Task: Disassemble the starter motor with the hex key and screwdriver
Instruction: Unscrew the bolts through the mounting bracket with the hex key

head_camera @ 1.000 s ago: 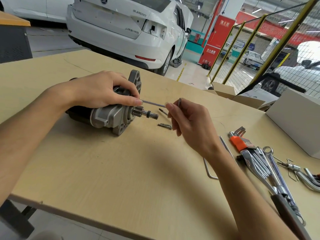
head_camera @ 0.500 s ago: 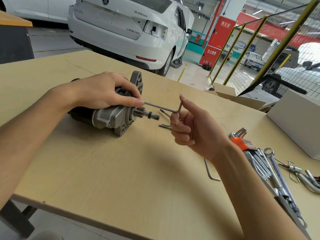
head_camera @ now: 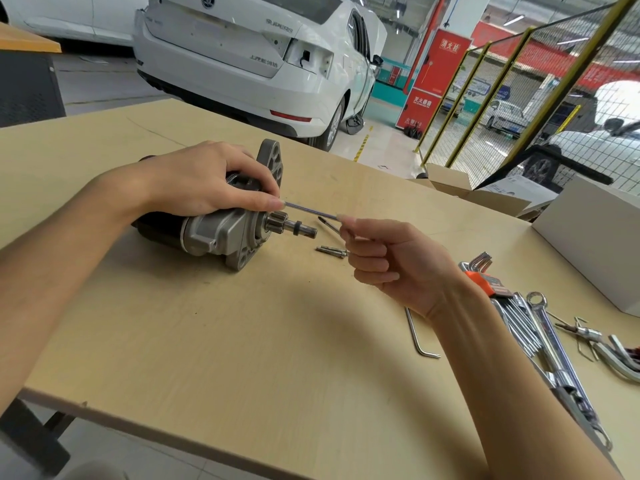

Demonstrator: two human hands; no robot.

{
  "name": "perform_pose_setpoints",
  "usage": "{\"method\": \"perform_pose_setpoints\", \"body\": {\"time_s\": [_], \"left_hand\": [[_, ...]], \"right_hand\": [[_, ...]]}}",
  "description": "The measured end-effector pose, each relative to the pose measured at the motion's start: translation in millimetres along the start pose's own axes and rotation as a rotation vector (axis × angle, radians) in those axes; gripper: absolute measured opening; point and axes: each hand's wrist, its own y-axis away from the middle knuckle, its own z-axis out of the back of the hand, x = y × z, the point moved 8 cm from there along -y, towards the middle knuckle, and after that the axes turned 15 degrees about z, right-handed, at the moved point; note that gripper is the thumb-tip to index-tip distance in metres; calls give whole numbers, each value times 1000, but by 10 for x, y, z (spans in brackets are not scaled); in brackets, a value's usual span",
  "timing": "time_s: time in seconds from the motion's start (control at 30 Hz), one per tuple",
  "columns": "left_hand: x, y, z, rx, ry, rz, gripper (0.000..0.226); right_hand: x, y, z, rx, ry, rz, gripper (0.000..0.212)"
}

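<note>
The starter motor lies on its side on the wooden table, its pinion shaft pointing right. My left hand rests on top of it, gripping the housing, with a fingertip at the inner end of the hex key. My right hand holds the outer end of the hex key, palm turned up; the key's long arm runs level into the housing face. Two removed bolts and a dark bit lie on the table just right of the shaft.
A loose hex key lies near my right wrist. An orange-holder hex key set, spanners and other tools are spread at the right. A white box and open cartons stand at the far right edge. A white car is parked behind.
My right hand has rotated around the hex key's axis: the short arm pointed up half a second ago and is now hidden in my palm-up fingers. My left hand and the motor stayed put.
</note>
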Motion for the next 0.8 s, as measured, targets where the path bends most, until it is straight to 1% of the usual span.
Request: {"method": "perform_pose_setpoints", "body": {"time_s": [0.07, 0.23, 0.37, 0.4, 0.47, 0.53, 0.6, 0.73, 0.8], "left_hand": [[-2, 1, 5, 1, 3, 3, 25], [10, 2, 8, 4, 12, 16, 27], [13, -1, 8, 5, 6, 18, 27], [15, 0, 6, 6, 7, 18, 27], [15, 1, 0, 9, 10, 19, 28], [11, -3, -2, 10, 14, 21, 29], [12, -3, 1, 9, 17, 25, 30], [15, -4, -1, 9, 13, 25, 30], [14, -2, 2, 6, 13, 26, 30]], "right_hand": [[53, 3, 39, -9, 178, 66, 19], [231, 27, 81, -45, 486, 246, 29], [433, 82, 39, -87, 912, 471, 19], [455, 90, 37, -107, 972, 501, 19], [465, 90, 42, -143, 1018, 520, 19], [427, 67, 55, -155, 1004, 481, 22], [359, 38, 65, -145, 1008, 402, 32], [237, 33, 164, -176, 1028, 180, 61], [157, 36, 189, -164, 936, 72, 64]]}}
